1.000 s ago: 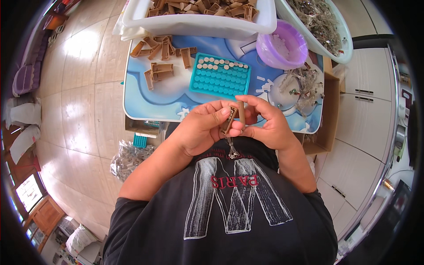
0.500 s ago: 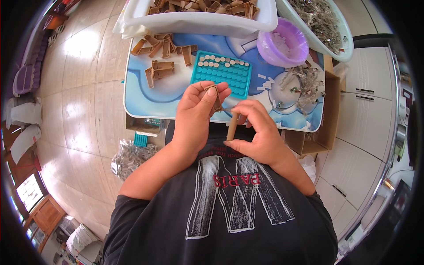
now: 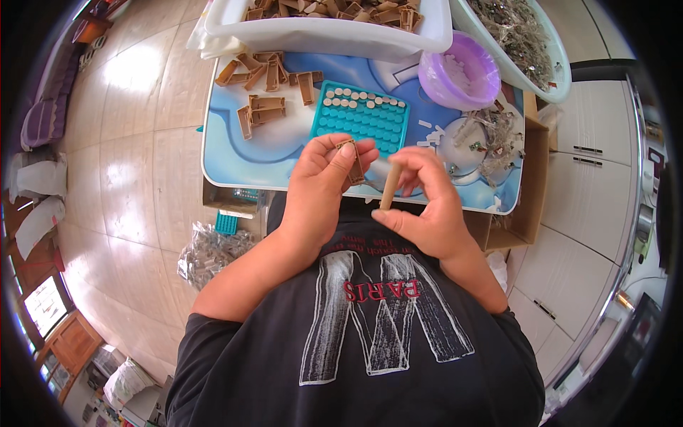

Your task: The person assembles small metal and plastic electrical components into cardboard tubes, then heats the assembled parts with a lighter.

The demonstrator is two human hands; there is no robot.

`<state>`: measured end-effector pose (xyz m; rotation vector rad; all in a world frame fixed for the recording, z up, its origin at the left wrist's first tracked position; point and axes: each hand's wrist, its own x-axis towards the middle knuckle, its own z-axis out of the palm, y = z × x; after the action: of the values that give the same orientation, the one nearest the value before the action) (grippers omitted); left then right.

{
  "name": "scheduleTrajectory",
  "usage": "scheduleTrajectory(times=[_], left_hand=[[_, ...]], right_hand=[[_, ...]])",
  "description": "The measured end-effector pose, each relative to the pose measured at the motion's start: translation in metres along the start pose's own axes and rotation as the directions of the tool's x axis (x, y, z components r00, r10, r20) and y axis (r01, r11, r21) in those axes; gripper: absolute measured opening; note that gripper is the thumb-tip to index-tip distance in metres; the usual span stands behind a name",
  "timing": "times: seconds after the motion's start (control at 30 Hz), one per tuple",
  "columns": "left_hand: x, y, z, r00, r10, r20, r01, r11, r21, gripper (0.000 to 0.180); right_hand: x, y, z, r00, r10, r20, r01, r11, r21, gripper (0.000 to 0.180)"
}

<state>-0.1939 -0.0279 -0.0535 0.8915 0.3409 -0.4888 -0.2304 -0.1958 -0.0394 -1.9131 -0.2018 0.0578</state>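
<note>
In my left hand (image 3: 318, 174) is a small brown plastic casing (image 3: 356, 169), its hollow side up, pinched between thumb and fingers. My right hand (image 3: 434, 199) grips a smooth tan, rod-like piece (image 3: 390, 186) by its two ends. A thin, blurred strand shows between the casing and the tan piece; I cannot make out what it is. Just beyond my hands lies a teal tray (image 3: 324, 128) with rows of round spots, the far rows bearing white discs (image 3: 346, 93). Several more brown casings (image 3: 267, 108) rest at the table's left.
Across the back of the blue table (image 3: 226, 162) stands a white bin (image 3: 327, 37) of brown casings. A purple bowl (image 3: 432, 82) holds white pieces. Wiry, clear-wrapped parts (image 3: 491, 139) lie at the right, and a pale basin (image 3: 560, 71) holds more. A cardboard box (image 3: 533, 185) stands beside the table.
My right hand has moved slightly right and up with the tan piece, which now tilts more. My left hand has shifted a little right, still holding the casing.
</note>
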Motion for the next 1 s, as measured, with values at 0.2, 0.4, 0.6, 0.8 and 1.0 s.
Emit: scheduleTrajectory(times=[0.2, 0.4, 0.6, 0.8, 1.0], left_hand=[[-0.001, 0.001, 0.005, 0.994, 0.098, 0.037, -0.1, 0.993, 0.055, 0.02], [-0.001, 0.002, 0.005, 0.99, 0.131, 0.059, -0.136, 0.988, 0.08, 0.019], [0.0, 0.002, 0.006, 0.992, 0.119, 0.043, -0.121, 0.992, 0.043, 0.02], [0.0, 0.003, 0.009, 0.996, 0.082, 0.026, -0.082, 0.996, -0.025, 0.02], [-0.001, 0.005, 0.013, 1.0, 0.007, 0.019, -0.006, 0.998, -0.059, 0.02]], right_hand=[[-0.003, -0.004, 0.013, 0.951, 0.136, 0.277, -0.173, 0.978, 0.117, 0.06], [-0.003, -0.005, 0.011, 0.937, 0.121, 0.329, -0.176, 0.974, 0.143, 0.059], [-0.005, -0.006, 0.007, 0.966, 0.066, 0.252, -0.077, 0.996, 0.036, 0.059], [-0.004, -0.001, 0.012, 0.975, 0.0, 0.222, 0.001, 1.0, -0.002, 0.057], [-0.006, 0.007, 0.018, 0.961, 0.018, 0.276, -0.035, 0.998, 0.056, 0.058]])
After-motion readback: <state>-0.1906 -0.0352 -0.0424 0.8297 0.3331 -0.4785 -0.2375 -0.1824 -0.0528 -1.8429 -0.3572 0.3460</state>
